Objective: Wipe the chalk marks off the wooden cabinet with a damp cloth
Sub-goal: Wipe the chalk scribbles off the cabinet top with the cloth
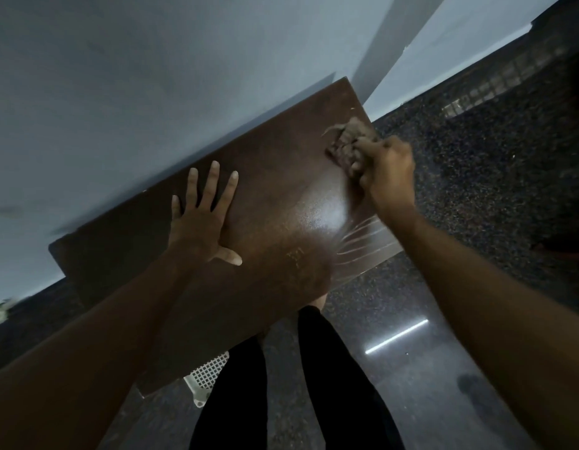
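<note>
The dark brown wooden cabinet (275, 177) top fills the middle of the view, tilted against a pale wall. My left hand (205, 219) lies flat on it, fingers spread, holding nothing. My right hand (387, 167) is closed on a bunched brownish cloth (345, 142), pressed on the cabinet near its far right corner. Faint chalk marks (296, 254) show near the middle of the top, and pale curved streaks (362, 238) run along the right edge below my right wrist.
A pale blue-grey wall (151, 76) stands behind the cabinet. The floor (476, 190) is dark speckled stone with a light reflection. My legs in dark trousers (314, 384) stand below, and a white perforated plastic piece (205, 375) lies under the cabinet's near edge.
</note>
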A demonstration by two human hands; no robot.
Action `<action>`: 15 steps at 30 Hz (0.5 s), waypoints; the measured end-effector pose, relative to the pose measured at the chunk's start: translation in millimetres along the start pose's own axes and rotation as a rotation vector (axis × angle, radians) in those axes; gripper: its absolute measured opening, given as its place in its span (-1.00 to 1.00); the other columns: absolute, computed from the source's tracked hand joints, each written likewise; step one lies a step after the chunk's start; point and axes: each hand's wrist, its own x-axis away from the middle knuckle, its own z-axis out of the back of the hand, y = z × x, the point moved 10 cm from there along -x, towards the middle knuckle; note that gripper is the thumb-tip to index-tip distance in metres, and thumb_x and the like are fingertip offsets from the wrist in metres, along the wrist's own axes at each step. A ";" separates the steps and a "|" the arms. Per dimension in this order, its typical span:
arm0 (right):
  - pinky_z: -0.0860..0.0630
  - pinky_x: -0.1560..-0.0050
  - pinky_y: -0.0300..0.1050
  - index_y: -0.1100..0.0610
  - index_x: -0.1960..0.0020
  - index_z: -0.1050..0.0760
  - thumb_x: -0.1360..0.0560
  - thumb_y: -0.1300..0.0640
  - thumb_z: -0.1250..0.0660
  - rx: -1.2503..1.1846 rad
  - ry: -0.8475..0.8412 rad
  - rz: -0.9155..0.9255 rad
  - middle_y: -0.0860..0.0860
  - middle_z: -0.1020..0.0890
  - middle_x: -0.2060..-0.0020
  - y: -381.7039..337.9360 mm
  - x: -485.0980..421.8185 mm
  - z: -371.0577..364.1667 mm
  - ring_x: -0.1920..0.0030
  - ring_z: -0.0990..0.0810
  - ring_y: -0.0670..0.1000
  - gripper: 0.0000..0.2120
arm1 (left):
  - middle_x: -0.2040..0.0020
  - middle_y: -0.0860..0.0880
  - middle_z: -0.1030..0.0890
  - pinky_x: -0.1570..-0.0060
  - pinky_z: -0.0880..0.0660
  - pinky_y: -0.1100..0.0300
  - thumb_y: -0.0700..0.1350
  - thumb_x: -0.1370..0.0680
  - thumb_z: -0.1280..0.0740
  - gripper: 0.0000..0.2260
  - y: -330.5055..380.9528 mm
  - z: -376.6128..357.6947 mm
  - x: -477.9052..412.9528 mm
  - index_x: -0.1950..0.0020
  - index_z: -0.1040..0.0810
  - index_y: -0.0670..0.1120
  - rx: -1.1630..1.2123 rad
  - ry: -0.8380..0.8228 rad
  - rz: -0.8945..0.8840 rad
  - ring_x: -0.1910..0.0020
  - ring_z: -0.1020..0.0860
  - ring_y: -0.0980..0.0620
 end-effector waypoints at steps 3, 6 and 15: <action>-0.39 0.46 -0.11 0.17 0.23 -0.43 -0.49 0.22 -0.36 -0.346 0.050 -0.180 0.16 -0.57 0.32 3.7 -12.5 13.7 0.36 -0.56 0.07 -0.84 | -0.52 -0.01 0.59 -0.49 0.06 -0.41 0.36 -0.14 -0.59 0.45 0.2 0.0 -0.5 -0.54 0.53 0.15 0.002 0.024 -0.006 -0.54 0.46 -0.24; -0.41 0.45 -0.14 0.16 0.25 -0.43 -0.48 0.23 -0.33 -0.373 0.068 -0.183 0.19 -0.57 0.24 3.5 -7.6 10.1 0.33 -0.58 0.06 -0.86 | -0.52 -0.01 0.58 -0.50 0.07 -0.40 0.36 -0.14 -0.60 0.45 -1.3 -0.6 -1.0 -0.54 0.53 0.15 0.002 0.041 -0.009 -0.55 0.46 -0.23; -0.58 0.16 0.22 -0.04 0.09 -0.51 -0.42 -0.32 -0.38 0.221 -0.039 0.104 0.10 -0.57 0.01 27.1 108.0 -54.8 0.11 -0.61 0.12 -0.64 | -0.61 -0.07 0.43 -0.53 0.13 -0.30 0.44 -0.23 -0.49 0.32 -8.7 -7.8 5.6 -0.63 0.36 0.06 0.018 0.178 -0.076 -0.60 0.34 -0.18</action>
